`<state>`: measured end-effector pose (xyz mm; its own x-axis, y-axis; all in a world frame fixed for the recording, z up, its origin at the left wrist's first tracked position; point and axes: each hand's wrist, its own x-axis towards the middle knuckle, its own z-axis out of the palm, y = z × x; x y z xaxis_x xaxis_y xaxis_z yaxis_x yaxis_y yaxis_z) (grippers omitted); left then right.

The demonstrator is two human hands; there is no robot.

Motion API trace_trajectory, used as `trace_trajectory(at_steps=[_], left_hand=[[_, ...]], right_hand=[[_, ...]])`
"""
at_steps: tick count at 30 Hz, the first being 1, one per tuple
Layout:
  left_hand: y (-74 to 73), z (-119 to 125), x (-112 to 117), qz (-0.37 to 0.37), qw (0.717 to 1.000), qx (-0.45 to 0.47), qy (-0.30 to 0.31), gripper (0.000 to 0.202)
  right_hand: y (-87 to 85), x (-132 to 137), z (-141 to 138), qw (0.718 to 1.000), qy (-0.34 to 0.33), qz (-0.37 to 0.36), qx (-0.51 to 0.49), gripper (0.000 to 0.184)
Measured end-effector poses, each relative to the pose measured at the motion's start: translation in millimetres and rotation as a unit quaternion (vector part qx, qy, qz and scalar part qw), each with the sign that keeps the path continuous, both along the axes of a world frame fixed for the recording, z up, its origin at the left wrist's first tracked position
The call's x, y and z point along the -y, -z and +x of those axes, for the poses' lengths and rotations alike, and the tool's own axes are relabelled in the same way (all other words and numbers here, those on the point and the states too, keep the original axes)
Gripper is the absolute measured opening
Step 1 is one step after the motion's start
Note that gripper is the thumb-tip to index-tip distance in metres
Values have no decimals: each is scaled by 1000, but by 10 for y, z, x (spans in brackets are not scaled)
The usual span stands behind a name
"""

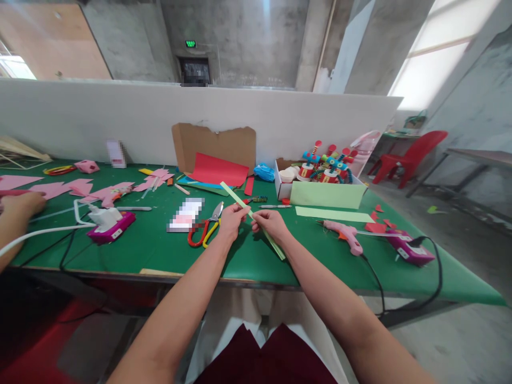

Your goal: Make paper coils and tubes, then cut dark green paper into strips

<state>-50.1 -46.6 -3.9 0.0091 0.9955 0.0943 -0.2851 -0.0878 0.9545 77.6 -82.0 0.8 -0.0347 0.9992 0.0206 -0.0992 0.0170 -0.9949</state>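
Observation:
Pale green paper strips [231, 193] run diagonally between my two hands, above the green tabletop. My left hand [233, 220] pinches them near the middle, thumb and fingers closed. Close beside it, my right hand [272, 224] is closed on the same strips, and their lower ends stick out below it toward my lap. Whether the strips are one folded piece or separate pieces I cannot tell. Scissors [208, 228] with red and yellow handles lie just left of my left hand. A pen [276, 206] and a dark coiled piece [259, 199] rest beyond my hands.
A pink glue gun [346, 234] and a purple power strip [412, 249] with a cord lie at right. Behind stands a box [328, 194] of colourful paper figures. Red paper [220, 170] leans at the back. Another person's hand [24, 205] works at far left, near pink paper.

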Motion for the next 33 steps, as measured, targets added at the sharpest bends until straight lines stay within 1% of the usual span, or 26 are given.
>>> trace_trajectory(at_steps=[4, 8, 13, 16, 19, 24, 26, 29, 31, 33], left_hand=[[-14, 7, 19, 24, 1000, -19, 0, 30], [-19, 27, 44, 24, 999, -46, 0, 32], [-22, 35, 51, 38, 998, -53, 10, 32], [-18, 33, 46, 41, 997, -58, 14, 32], [-10, 33, 46, 42, 997, -64, 12, 32], [1, 29, 47, 42, 997, -59, 27, 33], [1, 21, 39, 45, 997, -65, 18, 33], [-4, 11, 31, 46, 997, -61, -7, 33], [-5, 12, 36, 36, 998, -60, 1, 34], [-1, 19, 46, 22, 996, -79, 24, 37]], right_hand=[[-48, 16, 2, 995, -15, -70, -68, 29], [-69, 22, 2, 990, -27, -100, -94, 31], [-54, 19, 22, 982, -57, -137, -118, 30], [-35, 9, 31, 984, -57, -119, -118, 25], [-17, -5, 30, 991, -40, -84, -100, 21], [4, -11, 24, 1000, -10, -24, -13, 22], [7, -7, 25, 1000, -16, -21, 6, 23], [7, -2, 29, 998, -27, -48, -1, 23], [7, 1, 31, 999, -17, -51, 0, 22], [7, 6, 32, 999, 5, -33, 17, 21]])
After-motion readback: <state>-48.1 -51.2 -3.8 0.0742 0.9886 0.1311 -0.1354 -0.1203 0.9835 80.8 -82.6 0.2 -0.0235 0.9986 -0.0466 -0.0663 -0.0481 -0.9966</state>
